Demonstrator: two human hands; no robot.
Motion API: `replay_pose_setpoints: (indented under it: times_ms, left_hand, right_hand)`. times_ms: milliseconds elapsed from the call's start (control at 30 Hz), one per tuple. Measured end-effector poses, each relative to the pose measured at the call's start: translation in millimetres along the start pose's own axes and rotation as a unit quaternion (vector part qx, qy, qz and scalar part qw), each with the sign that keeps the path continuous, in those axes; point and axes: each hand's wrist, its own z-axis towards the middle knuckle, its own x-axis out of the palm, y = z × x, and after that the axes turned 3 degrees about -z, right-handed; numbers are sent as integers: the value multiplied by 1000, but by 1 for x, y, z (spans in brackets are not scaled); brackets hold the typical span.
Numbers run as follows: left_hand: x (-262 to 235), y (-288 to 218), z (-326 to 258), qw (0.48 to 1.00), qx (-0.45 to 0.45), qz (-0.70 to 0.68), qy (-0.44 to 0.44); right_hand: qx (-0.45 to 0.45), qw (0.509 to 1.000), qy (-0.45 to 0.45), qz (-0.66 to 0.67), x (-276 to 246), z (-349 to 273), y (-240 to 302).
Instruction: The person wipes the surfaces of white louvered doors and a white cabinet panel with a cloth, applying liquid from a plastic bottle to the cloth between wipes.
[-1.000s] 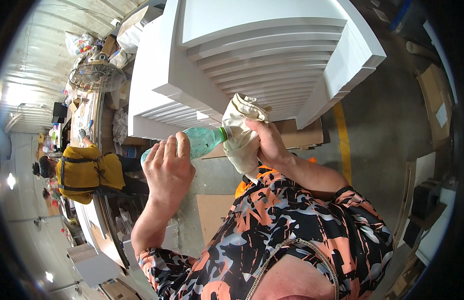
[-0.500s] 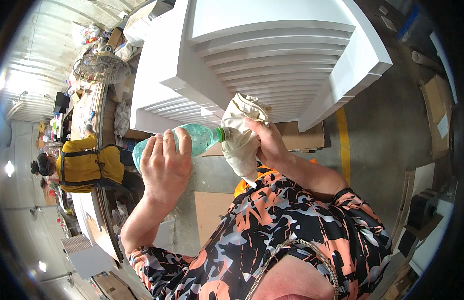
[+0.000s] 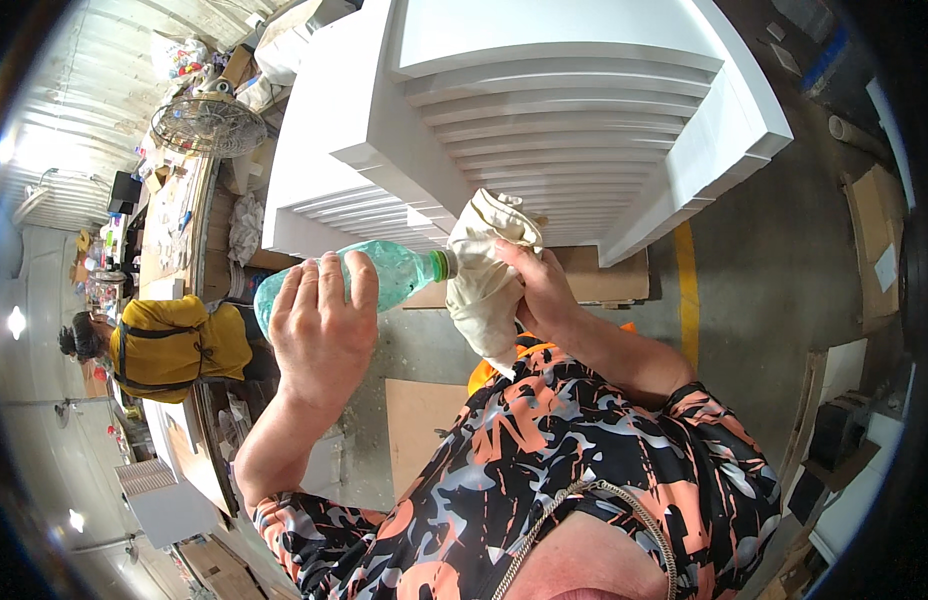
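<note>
Head view: the left hand (image 3: 329, 325) is closed around the green bottle (image 3: 402, 272), at nine o'clock from the centre; the right hand (image 3: 544, 285) grips the pale cloth (image 3: 479, 280). The bottle could spill, I judge, if the left hand squeezes too hard or the cloth slips away — white slatted furniture (image 3: 574, 82) stands near, at twelve o'clock. The bottle points just above three o'clock — its long axis is nearly level.

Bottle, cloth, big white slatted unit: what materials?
Bottle: likely thin plastic, glossy green; it's see-through with highlights.
Cloth: probably woven cotton, matte; soft folds.
Unit: maybe painted wood or laminate; smooth white with slight sheen, core hidden.
</note>
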Motion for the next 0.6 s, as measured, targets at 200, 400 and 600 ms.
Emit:
replay_pose_setpoints:
  times_ms: [200,400,600]
  left_hand:
    - [-5,1,-5,1000,0,4,-3]
    - [7,-4,-10,999,-4,-38,-12]
    - [117,-53,-79,818,-352,-448,76]
  right_hand:
    - [1,1000,30,5,2,-1,-2]
    - [18,999,18,-31,-3,0,-7]
    - [110,993,32,7,-20,-2,24]
